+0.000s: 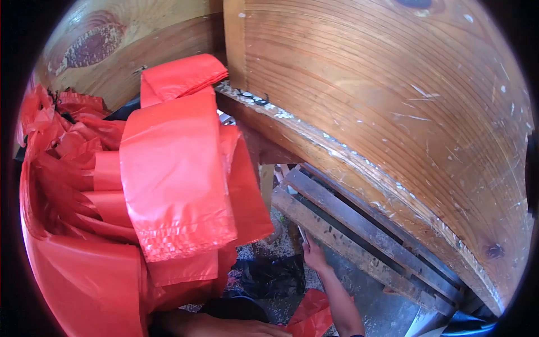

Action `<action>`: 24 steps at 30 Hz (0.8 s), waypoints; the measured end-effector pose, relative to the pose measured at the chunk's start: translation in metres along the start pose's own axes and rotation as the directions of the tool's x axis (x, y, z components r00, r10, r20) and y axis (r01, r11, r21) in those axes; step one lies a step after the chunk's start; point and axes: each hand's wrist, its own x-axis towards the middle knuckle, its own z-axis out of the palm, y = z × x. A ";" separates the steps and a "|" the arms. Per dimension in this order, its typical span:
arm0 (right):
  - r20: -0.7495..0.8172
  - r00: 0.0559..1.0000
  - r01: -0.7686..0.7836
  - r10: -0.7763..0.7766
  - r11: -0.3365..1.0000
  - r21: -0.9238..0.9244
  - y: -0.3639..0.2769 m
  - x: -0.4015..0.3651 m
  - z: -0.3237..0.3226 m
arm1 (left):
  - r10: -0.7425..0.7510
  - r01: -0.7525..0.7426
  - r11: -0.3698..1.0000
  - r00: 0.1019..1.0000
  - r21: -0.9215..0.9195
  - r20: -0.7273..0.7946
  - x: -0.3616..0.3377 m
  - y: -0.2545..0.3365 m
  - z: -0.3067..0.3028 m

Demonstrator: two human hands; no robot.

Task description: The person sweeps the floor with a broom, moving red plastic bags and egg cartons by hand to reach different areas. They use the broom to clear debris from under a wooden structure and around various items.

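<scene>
My right hand reaches up from the bottom, low beside the wooden slats. Its fingers are closed round a thin, narrow object, perhaps a blade; its kind is too small to tell. My left hand lies across the bottom edge, its fingers partly cut off by the frame, close to a crumpled red plastic sheet between the two arms. Large folded stacks of red plastic bags fill the left side, above my left hand. A black plastic bag lies on the floor between the stacks and my right hand.
A large wooden panel with a chipped, paint-specked edge slants across the upper right. Under it lie worn wooden slats. Another wooden board stands at the back left. Pale bits are scattered on the grey floor.
</scene>
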 end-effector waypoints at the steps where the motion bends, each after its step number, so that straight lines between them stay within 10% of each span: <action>1: 0.052 0.996 -0.071 0.068 0.996 0.054 -0.007 -0.008 -0.007 | -0.018 0.018 1.000 1.000 0.006 0.006 0.001 0.000 -0.002; 5: -0.012 1.000 0.004 -0.003 0.996 0.087 0.014 -0.069 -0.025 | 0.013 -0.013 1.000 1.000 -0.009 -0.014 0.000 -0.005 0.002; 8: 0.093 0.967 -0.238 0.236 0.971 0.010 0.007 -0.080 -0.040 | 0.025 -0.025 1.000 1.000 0.002 -0.018 0.000 -0.007 0.007; 14: -0.090 0.972 0.213 -0.216 0.976 -0.049 0.027 0.029 0.008 | 0.035 -0.034 0.999 0.998 0.025 -0.047 0.000 -0.007 0.011; 18: 0.068 0.973 0.219 -0.221 0.975 0.045 -0.010 0.005 0.008 | -0.020 0.019 0.999 1.000 0.049 0.019 0.003 -0.001 0.005; 24: 0.101 0.993 -0.050 0.056 0.997 -0.054 0.012 -0.113 -0.031 | 0.012 -0.012 1.000 1.000 0.015 0.002 0.005 -0.005 0.005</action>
